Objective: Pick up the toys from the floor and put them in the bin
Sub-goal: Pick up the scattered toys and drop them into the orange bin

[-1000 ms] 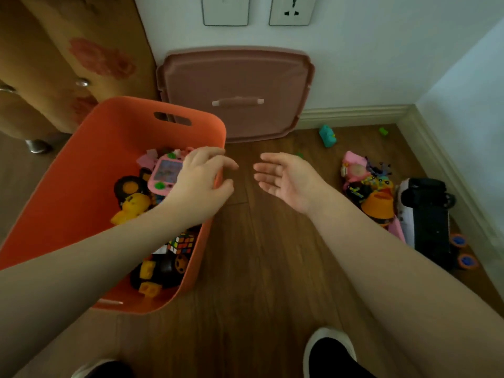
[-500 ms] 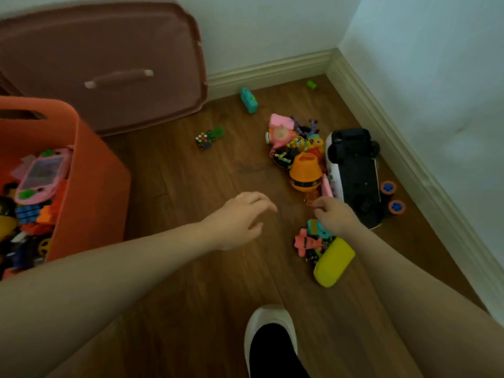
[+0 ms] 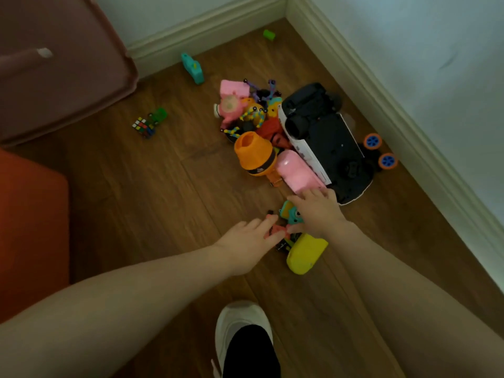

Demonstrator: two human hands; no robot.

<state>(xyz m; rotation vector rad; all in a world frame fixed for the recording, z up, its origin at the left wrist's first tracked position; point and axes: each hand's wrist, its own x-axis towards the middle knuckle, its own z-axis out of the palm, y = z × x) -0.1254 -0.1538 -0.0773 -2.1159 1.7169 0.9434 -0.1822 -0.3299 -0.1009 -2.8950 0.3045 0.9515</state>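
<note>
1. the left hand [image 3: 246, 242] reaches over the wood floor [image 3: 152, 192] with fingers stretched out, the tips touching a small coral toy [image 3: 276, 230]; it grips nothing.
2. the right hand [image 3: 317, 214] lies palm down over a small teal toy [image 3: 289, 215], fingers spread and slightly bent; i cannot tell whether it grips anything.
3. a yellow toy [image 3: 305, 253] lies just below the right wrist.
4. more toys sit piled near the corner: an orange cup-shaped toy [image 3: 255, 154], a pink toy [image 3: 296, 170], and an overturned black toy car [image 3: 327, 140].
5. a puzzle cube [image 3: 143, 126] lies apart on the floor.
6. the orange bin [image 3: 30, 222] stands at the left edge.
</note>
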